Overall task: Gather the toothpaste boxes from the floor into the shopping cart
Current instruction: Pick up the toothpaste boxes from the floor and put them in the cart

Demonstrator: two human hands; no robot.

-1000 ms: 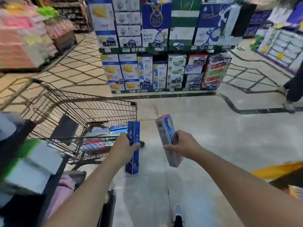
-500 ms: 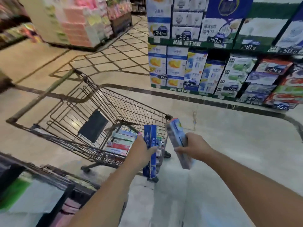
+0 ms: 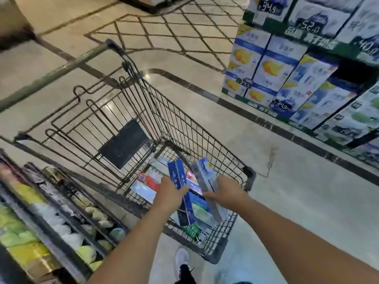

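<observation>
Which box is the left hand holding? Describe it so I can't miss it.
Find the wire shopping cart. Over its near end, the left hand grips a slim dark blue toothpaste box. The right hand's box beside it is pale grey.

Price tag (image 3: 269, 8) on top shelf box read 34.9. Next tag (image 3: 311, 27) read 52.0. Lower tags (image 3: 243, 83) and (image 3: 282, 105) read 34.9. Blurred far-right tag (image 3: 370, 49) possibly 40.0.

1. A box (image 3: 180, 193) is held by the left hand (image 3: 171, 194) over the shopping cart (image 3: 249, 177).
2. Just right, another box (image 3: 209, 189) is held by the right hand (image 3: 225, 192).
3. More toothpaste boxes (image 3: 147, 183) are piled inside the cart.
</observation>
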